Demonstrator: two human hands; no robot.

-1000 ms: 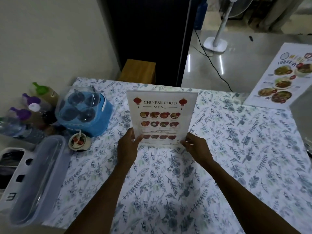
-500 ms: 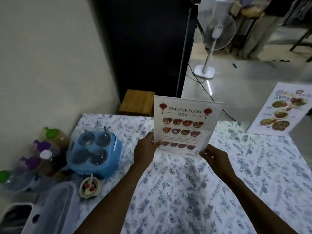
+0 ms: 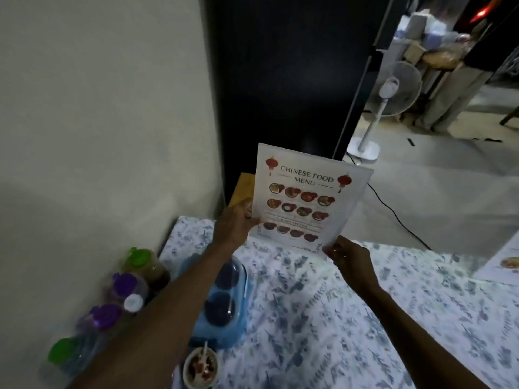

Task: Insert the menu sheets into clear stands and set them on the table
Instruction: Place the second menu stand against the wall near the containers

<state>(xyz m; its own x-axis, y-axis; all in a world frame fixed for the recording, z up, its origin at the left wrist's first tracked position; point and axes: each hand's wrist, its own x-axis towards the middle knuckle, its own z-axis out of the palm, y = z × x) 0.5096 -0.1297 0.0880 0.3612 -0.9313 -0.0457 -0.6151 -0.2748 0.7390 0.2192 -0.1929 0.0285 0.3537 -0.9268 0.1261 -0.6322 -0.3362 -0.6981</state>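
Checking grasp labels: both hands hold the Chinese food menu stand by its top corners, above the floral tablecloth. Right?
Not quite. The head view shows the grips low on the Chinese food menu stand: the left hand on its lower left edge, the right hand at its bottom right corner. The rest holds: both hands hold it above the floral tablecloth.

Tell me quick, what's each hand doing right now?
Left hand: closed on the left edge of the menu stand.
Right hand: closed on the stand's lower right corner.
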